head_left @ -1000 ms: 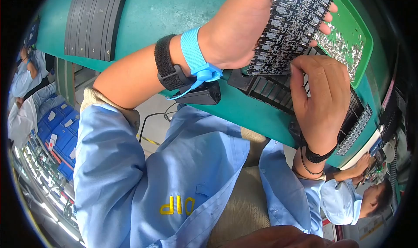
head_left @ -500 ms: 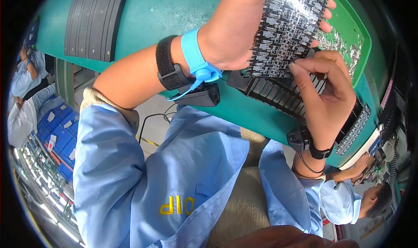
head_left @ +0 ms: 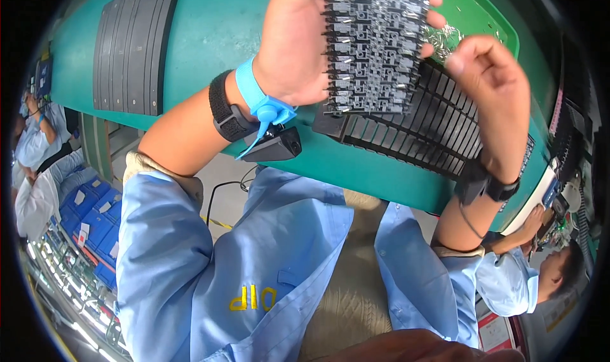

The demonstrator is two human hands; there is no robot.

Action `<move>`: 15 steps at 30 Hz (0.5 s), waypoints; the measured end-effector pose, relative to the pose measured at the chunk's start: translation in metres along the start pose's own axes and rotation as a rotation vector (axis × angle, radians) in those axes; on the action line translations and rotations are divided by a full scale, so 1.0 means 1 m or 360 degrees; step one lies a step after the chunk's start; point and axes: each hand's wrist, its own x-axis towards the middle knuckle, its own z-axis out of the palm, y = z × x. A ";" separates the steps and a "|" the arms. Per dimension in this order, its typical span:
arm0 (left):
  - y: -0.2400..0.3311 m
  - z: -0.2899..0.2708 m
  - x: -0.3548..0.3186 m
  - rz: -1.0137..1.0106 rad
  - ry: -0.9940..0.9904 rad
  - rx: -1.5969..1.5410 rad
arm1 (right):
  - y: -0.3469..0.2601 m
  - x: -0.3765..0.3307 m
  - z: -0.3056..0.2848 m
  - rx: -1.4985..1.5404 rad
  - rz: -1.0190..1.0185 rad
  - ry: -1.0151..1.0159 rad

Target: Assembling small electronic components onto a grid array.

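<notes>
My left hand [head_left: 295, 50] holds a dark circuit board panel [head_left: 375, 50] from beneath, its fingertips showing past the right edge. Rows of small components and upright silver pins cover the panel. To the right, my right hand [head_left: 495, 76] hovers apart from the panel with fingers curled and thumb tip near the index finger; whatever it pinches is too small or blurred to make out. Beyond that hand lies a green tray [head_left: 502, 28] with many loose silver metal pins [head_left: 445, 41]. Under both hands sits a black slotted frame [head_left: 406, 143], partly covered by the panel.
A green bench top [head_left: 210, 38] carries ribbed black plates [head_left: 130, 50] at the left. A blue strap with a cord circles my left wrist, and a black device [head_left: 276, 147] sits below it. Blue bins [head_left: 92, 203] stand far left. A co-worker [head_left: 508, 282] works at the right.
The panel and my left hand have shifted left. My right hand has left the panel's lower right corner and moved right, toward the green tray. More of the slotted frame shows.
</notes>
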 end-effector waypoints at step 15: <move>0.001 -0.009 0.001 -0.0028 -0.0017 -0.0040 | 0.028 0.042 0.000 -0.1349 -0.0449 0.0014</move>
